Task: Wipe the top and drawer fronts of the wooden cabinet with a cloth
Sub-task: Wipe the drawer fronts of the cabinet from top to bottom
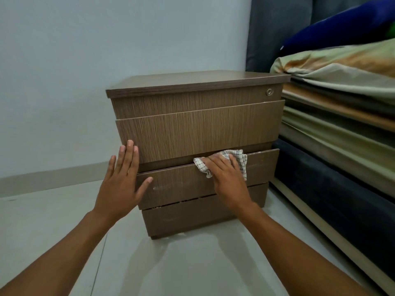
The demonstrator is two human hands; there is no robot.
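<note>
- Here, the wooden cabinet (198,133) stands on the pale floor (53,231), its back near the wall (85,50) and its right side just beside the bed (342,146)
- The cabinet has stacked drawer fronts; the lower drawer (183,186) is pulled slightly forward of the drawer front above it (198,133), and its interior is not visible
- The narrow top panel carries a round lock (269,92) near its right end
- The cabinet top (198,81) is bare and overhangs the front on all visible edges
- The right hand (227,178) lies flat, fingers extended and together, pressing the checked cloth (239,159) against the upper edge of the lower drawer; the cloth is bunched and shows beyond the fingertips and to the right
- The left hand (121,178) is spread wide with nothing in it, fingertips at the left edge of the large drawer front, thumb touching the lower drawer's left end
- Open floor lies in front of and to the left of the cabinet
- On the right, folded bedding (342,67) sits on the bed, close to the cabinet top's right edge
</note>
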